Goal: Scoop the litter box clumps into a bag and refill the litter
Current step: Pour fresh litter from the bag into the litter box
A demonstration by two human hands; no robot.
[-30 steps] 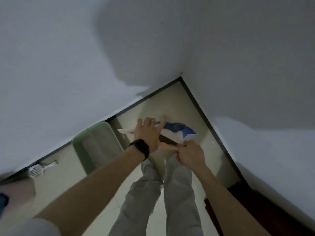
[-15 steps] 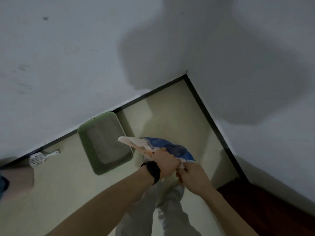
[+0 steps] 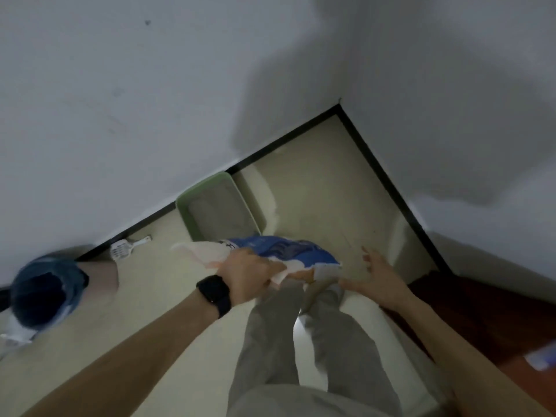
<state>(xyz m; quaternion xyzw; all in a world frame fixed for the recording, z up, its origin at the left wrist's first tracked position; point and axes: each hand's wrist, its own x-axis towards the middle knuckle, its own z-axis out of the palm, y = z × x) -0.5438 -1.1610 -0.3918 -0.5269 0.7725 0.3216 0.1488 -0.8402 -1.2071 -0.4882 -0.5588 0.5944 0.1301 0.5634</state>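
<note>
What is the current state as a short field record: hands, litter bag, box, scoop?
left hand: grips the litter bag near its middle
right hand: open, fingers spread, beside the bag's right end
litter bag: blue and white, held off the floor near the litter box
litter box: green, on the floor against the wall, litter inside
scoop: white, on the floor left of the box

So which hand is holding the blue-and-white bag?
The left hand, the one wearing the black watch, grips the bag. The right hand is spread open beside it, holding nothing.
</note>
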